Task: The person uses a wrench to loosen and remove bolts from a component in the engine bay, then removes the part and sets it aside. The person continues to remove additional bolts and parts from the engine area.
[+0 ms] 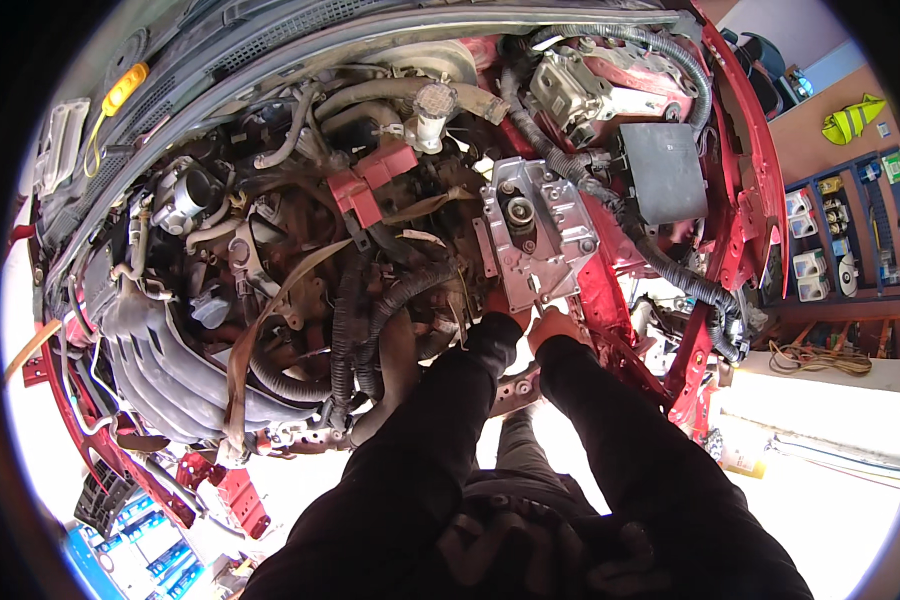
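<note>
A silver metal bracket (542, 262) with a round bushing and several bolt holes lies over the right middle of an open engine bay. At its near left corner is my left hand (511, 306), partly underneath it, its fingers hidden. My right hand (558, 327) is closed at the bracket's near edge, with the knuckles toward me. Both forearms, in dark sleeves, reach up from the lower edge. Left of the bracket run ribbed black hoses (410, 285) and a brown strap (275, 305).
The engine's grey intake manifold (155, 345) is on the left. A red battery-terminal cover (372, 183) sits mid-bay. Beyond the bracket stand a black box (662, 172) and a metal unit (575, 90). A yellow hand-held control (124, 88) lies at the far left. A blue shelf (838, 235) stands right.
</note>
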The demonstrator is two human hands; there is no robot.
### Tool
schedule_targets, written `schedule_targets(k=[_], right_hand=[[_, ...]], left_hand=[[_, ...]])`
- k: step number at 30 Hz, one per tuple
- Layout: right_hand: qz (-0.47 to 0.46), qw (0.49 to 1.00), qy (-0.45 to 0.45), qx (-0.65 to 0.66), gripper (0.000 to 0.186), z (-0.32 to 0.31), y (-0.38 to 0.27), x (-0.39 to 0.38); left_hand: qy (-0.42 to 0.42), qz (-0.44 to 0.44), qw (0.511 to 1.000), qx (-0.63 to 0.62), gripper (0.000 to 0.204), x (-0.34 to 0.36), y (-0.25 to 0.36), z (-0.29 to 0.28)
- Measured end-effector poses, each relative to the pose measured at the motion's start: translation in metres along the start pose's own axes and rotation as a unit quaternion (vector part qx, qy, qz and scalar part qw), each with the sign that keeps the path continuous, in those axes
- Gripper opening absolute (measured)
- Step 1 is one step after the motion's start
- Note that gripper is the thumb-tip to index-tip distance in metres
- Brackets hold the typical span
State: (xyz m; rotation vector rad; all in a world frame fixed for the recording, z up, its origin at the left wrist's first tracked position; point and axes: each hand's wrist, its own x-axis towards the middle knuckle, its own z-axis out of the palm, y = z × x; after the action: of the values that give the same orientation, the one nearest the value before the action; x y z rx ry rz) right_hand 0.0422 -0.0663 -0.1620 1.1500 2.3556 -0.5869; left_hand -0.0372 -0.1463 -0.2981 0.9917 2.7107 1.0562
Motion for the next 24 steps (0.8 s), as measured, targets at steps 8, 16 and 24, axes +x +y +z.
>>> schedule_targets(k=[8, 16, 24], right_hand=[[0.022, 0.999, -0.042, -0.021, 0.037, -0.012, -0.006, -0.008], [0.052, 0.996, -0.068, -0.032, 0.042, 0.000, -0.007, 0.004], [0.007, 1.000, -0.010, 0.019, 0.042, 0.043, 0.021, 0.024]], left_hand=[[-0.055, -0.009, 0.998, 0.010, 0.031, 0.002, 0.003, 0.005], [-0.079, -0.015, 0.997, 0.020, 0.032, -0.001, 0.007, -0.004], [-0.083, -0.024, 0.996, 0.023, 0.032, 0.000, 0.008, -0.008]])
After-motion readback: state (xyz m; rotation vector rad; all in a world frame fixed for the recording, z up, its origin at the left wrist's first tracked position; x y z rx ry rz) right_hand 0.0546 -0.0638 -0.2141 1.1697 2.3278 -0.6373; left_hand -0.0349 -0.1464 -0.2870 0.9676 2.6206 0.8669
